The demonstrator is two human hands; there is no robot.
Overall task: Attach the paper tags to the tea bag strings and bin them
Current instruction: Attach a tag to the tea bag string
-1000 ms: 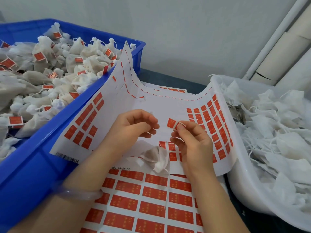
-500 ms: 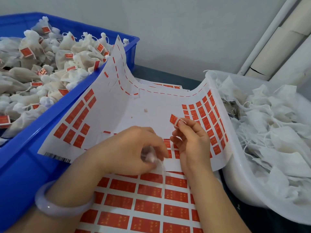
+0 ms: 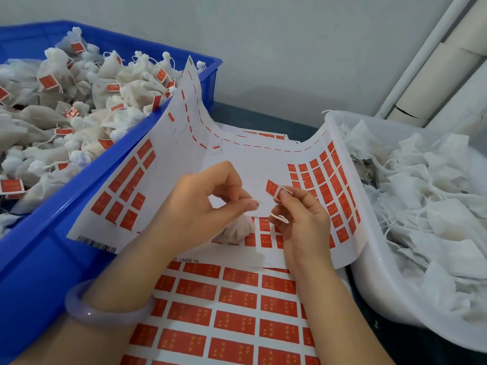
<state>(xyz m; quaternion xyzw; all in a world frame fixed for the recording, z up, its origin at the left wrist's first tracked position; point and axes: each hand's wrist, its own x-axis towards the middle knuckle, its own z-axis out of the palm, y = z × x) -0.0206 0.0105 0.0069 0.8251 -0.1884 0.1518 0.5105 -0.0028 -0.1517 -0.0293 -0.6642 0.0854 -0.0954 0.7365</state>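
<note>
The bag sits mostly hidden under the left hand, which pinches its faint, barely visible string. The right hand pinches a red tag, one end covered, its long axis slanting and its free end pointing up-left, just beside the left fingertips.

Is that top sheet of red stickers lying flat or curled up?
Curled: the top sheet bends up against the blue bin and the white tub; its middle lies flat.
</note>
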